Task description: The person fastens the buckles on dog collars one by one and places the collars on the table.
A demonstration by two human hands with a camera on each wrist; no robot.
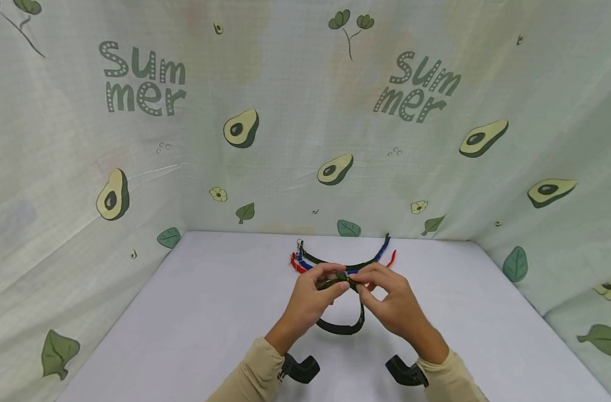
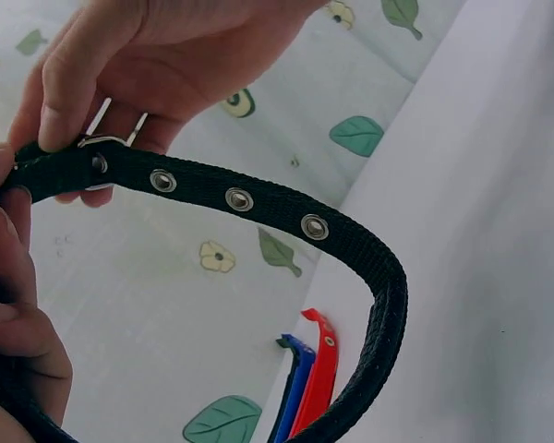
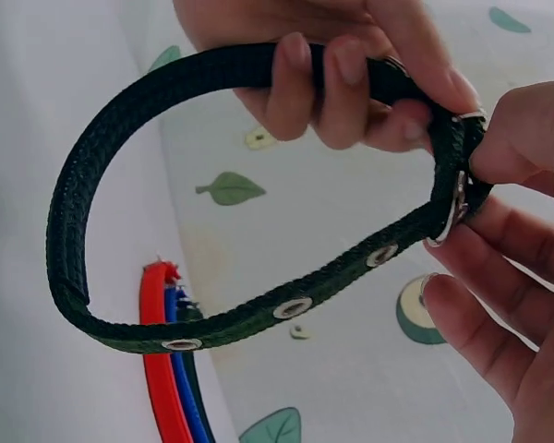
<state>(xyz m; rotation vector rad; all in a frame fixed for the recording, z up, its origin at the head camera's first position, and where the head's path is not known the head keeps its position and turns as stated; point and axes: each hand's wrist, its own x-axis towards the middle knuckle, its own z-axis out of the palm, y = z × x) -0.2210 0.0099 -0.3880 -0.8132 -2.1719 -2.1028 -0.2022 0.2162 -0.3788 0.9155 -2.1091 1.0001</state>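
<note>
A dark green collar (image 1: 342, 329) with metal eyelets and a metal buckle (image 3: 460, 198) is held up above the table, bent into a loop. My left hand (image 1: 314, 291) curls its fingers round the strap beside the buckle, as the right wrist view shows. At the buckle end, my right hand (image 1: 393, 301) pinches the strap between thumb and fingers. Several eyelets (image 2: 239, 199) line the strap past the buckle in the left wrist view. Fingers partly hide the buckle, so I cannot tell how its prong sits.
Behind the hands lie a red collar (image 3: 157, 323), a blue collar (image 2: 300, 383) and another dark green collar (image 1: 356, 267), side by side on the white table (image 1: 210, 312). A printed cloth (image 1: 285, 84) hangs behind the table and along both sides.
</note>
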